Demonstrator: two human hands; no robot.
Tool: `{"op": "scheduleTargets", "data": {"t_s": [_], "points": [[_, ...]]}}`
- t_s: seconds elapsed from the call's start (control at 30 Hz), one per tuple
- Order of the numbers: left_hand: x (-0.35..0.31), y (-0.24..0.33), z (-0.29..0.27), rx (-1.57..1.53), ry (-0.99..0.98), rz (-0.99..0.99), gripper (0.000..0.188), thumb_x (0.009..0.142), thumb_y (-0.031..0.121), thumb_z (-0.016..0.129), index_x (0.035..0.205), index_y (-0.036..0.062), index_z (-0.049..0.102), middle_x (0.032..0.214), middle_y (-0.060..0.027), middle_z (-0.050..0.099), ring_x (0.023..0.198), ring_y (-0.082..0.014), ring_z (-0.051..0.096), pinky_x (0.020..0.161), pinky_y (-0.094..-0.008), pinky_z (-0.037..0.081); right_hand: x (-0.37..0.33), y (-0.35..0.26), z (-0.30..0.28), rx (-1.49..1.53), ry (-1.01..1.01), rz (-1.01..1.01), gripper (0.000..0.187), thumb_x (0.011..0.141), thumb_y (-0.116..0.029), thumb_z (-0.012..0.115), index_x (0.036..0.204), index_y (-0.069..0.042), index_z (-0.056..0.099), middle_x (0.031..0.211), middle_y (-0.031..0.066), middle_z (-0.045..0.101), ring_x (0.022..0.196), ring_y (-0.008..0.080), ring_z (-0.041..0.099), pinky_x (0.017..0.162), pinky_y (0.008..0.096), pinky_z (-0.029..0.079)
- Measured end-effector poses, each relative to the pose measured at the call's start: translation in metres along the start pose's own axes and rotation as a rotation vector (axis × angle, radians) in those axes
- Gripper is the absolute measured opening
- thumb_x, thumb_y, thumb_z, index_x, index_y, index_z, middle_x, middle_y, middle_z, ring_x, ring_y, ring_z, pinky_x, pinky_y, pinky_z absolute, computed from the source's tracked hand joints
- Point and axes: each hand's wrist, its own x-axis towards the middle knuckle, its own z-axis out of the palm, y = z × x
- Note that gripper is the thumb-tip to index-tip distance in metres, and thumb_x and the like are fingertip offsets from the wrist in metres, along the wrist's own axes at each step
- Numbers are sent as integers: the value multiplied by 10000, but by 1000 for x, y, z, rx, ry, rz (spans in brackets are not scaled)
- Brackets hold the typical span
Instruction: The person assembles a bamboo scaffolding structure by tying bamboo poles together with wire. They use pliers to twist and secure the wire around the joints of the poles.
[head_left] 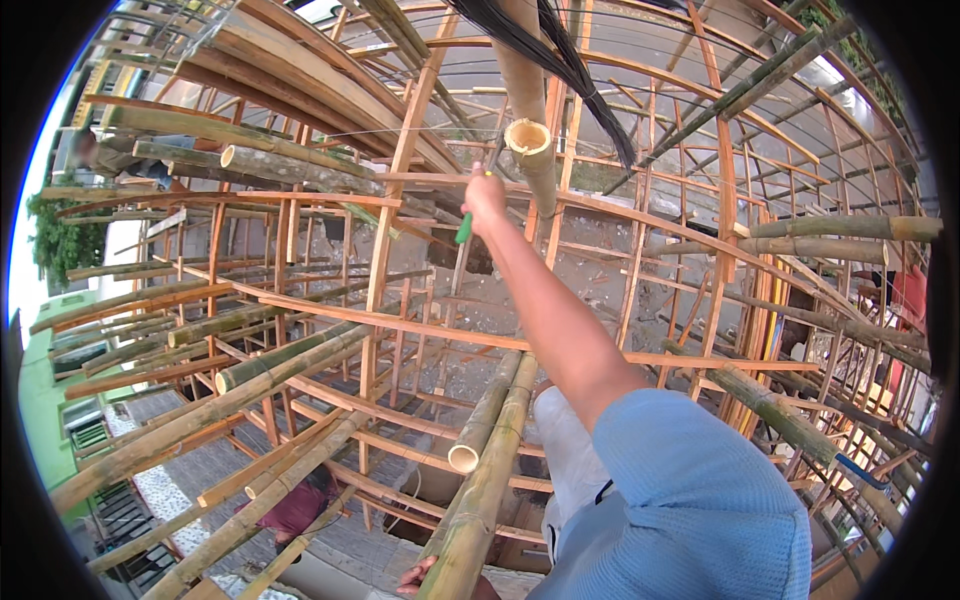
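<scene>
My right arm, in a blue short sleeve, reaches up and forward. My right hand (pixel 484 198) is closed around a green-handled tool (pixel 464 228), whose thin metal end points up beside the cut end of an upright bamboo pole (pixel 540 172). What kind of tool it is, I cannot make out. At the lower edge my left hand (pixel 416 577) curls its fingers around a thick slanting bamboo pole (pixel 485 470); most of that hand is hidden behind the pole. A shorter bamboo pole (pixel 480 420) lies alongside it.
A bundle of black wire (pixel 575 65) hangs over the top. Wooden battens (pixel 420 325) and bamboo poles form an open frame above the ground far below. Planks (pixel 300 85) lie at upper left. One person in maroon (pixel 295 508) is below left; another in red (pixel 908 295) is at right.
</scene>
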Motion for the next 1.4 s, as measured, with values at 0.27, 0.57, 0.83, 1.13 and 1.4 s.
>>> {"op": "scheduleTargets", "data": {"t_s": [0.27, 0.57, 0.83, 1.13, 1.4], "points": [[-3, 11, 23, 37, 178, -35, 448, 1042, 453, 267, 1095, 83, 516, 1024, -103, 614, 1002, -231, 594, 991, -432, 447, -22, 46, -50, -311, -183, 92, 377, 1001, -394, 482, 774, -102, 408, 606, -8, 335, 430, 106, 287, 403, 284, 294], [5, 32, 95, 21, 306, -39, 395, 1031, 460, 352, 1059, 99, 509, 992, -43, 586, 1047, -185, 566, 1021, -408, 426, -40, 0, -21, 749, -541, 469, 386, 985, -413, 521, 758, -136, 375, 566, -55, 270, 459, 75, 267, 421, 246, 256], [-22, 84, 18, -106, 591, -24, 562, 1035, 494, 208, 991, 42, 540, 828, -263, 661, 700, -243, 644, 579, -299, 527, -44, 14, -58, 636, -636, 673, 359, 957, -366, 564, 748, -114, 417, 597, -47, 326, 501, 73, 288, 458, 229, 253], [28, 188, 98, 76, 551, -244, 497, 1057, 378, 316, 966, -12, 609, 933, -187, 681, 876, -210, 617, 860, -347, 457, 22, -19, -87, 330, -511, 595, 517, 1009, -340, 469, 1277, 100, 425, 649, -14, 322, 528, 118, 293, 508, 258, 275], [37, 179, 127, 11, 586, -213, 556, 1064, 371, 239, 934, -32, 600, 892, -181, 670, 875, -229, 627, 863, -344, 472, 30, -28, -108, 275, -600, 657, 362, 987, -358, 506, 820, -42, 445, 626, -2, 328, 545, 127, 312, 506, 275, 288]]}}
